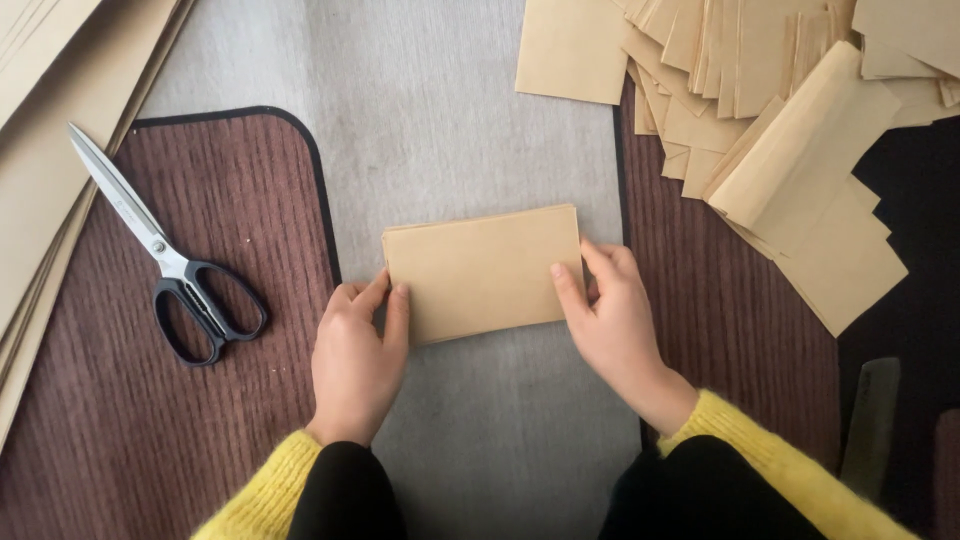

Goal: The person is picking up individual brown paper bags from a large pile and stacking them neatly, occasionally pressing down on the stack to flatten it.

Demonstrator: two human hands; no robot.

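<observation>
A small stack of tan sheets [482, 272] lies flat on the grey cloth [450, 130], squared between both hands. The left hand [355, 365] pinches its left edge, thumb and fingers on the paper; the right hand [612, 320] grips the right edge likewise. Scissors [165, 262] lie closed on the brown mat [120, 420] well to the left; a loose pile of cut paper [760, 90] sits at upper right.

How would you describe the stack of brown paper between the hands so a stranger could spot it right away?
Start at the grey cloth strip running down the middle between two brown ribbed mats. On it lies a small rectangular stack of tan paper sheets, pinched at its short edges by the left hand and right hand. Unlike the loose, scattered pile of tan sheets at top right, it is squared up and neatly aligned.
</observation>
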